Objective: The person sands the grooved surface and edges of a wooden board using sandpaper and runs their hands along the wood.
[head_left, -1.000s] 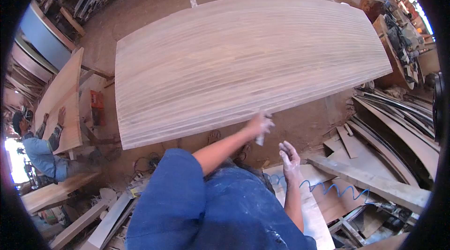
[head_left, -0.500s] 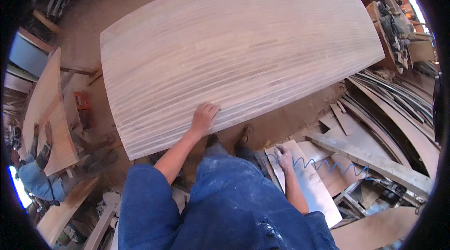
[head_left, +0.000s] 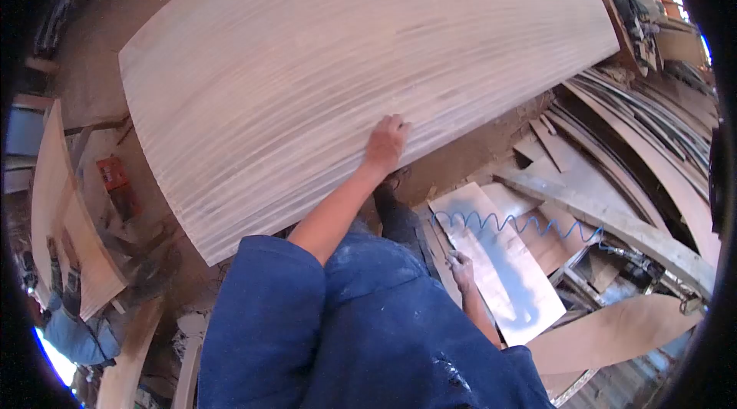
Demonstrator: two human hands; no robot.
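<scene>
A large pale wooden panel [head_left: 330, 48] with long grain stripes fills the upper middle of the view. On its surface, near the front edge, rests my left hand [head_left: 386, 142], fingers bent and pressed down. Something thin and greyish seems to lie under the fingers, but it is too small to name. My right hand [head_left: 462, 271] hangs low by my right side, its fingers curled around a small pale bit I cannot make out. Just beyond that hand lies a light board [head_left: 530, 286] with a grey-blue dusty patch.
A blue coiled hose [head_left: 530, 225] crosses the board at right. Curved wooden strips [head_left: 614, 171] and a long beam [head_left: 606, 229] are stacked there. At left, another person [head_left: 77, 332] has hands on a curved panel [head_left: 57, 209]; an orange box [head_left: 113, 175] stands nearby.
My left hand has slid right and away from me along the panel. My right hand has drawn back toward my body, its fingers more curled. The view has shifted.
</scene>
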